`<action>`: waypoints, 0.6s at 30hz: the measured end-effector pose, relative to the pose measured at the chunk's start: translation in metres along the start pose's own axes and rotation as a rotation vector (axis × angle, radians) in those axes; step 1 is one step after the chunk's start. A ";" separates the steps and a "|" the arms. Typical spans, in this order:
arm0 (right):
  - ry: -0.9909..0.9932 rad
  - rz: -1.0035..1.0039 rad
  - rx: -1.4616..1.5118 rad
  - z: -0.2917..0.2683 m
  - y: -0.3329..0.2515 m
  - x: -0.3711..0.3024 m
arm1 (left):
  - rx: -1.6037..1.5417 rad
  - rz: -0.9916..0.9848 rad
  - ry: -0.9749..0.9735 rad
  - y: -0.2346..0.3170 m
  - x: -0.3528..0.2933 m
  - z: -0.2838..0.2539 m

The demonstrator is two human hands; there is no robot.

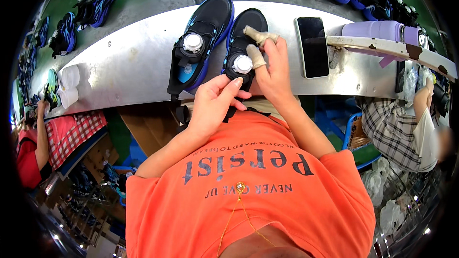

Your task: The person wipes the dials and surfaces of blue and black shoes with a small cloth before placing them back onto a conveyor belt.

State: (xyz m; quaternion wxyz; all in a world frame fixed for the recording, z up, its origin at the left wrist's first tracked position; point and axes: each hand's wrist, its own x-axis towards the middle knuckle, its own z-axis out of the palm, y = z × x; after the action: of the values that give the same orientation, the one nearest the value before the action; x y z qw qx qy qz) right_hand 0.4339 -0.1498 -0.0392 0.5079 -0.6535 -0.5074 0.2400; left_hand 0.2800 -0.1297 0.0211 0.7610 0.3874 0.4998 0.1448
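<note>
Our left hand [214,99] is pinching the right shoe's [238,44] near heel, ideally steadying it; our right hand's [275,76] grip we can't tell.

Both forearms [306,126] angle inward, elbows bent. The left hand [216,101] has thumb and fingers bunched pretty close, while the right hand's [274,77] got thumb and index spread apart, kinda pointing up and left.

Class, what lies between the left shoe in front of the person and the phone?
In the head view, the other shoe and the person's right hand lie between them.
</note>
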 end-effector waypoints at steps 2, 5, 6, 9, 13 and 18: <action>0.005 -0.053 -0.004 0.009 0.011 0.004 | 0.005 0.055 0.028 -0.006 0.002 -0.001; 0.006 -0.099 -0.022 0.014 0.018 0.004 | 0.236 0.147 0.107 -0.012 -0.001 0.004; 0.005 -0.109 -0.030 0.014 0.020 0.004 | 0.296 0.180 0.117 -0.015 0.000 0.004; 0.013 -0.132 -0.032 0.014 0.024 0.004 | 0.395 0.203 0.097 -0.016 0.003 0.002; -0.110 -0.045 0.116 -0.001 0.032 0.025 | 0.350 0.185 -0.036 0.020 -0.011 -0.028; -0.073 -0.158 -0.143 0.019 0.045 0.094 | 0.997 0.822 0.381 0.074 0.015 -0.051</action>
State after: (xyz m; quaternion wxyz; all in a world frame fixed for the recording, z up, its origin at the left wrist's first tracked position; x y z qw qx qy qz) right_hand 0.4719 -0.0553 -0.0683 0.4586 -0.6368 -0.5913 0.1860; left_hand 0.2546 -0.0487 0.0555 0.2726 0.8188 0.4444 0.2404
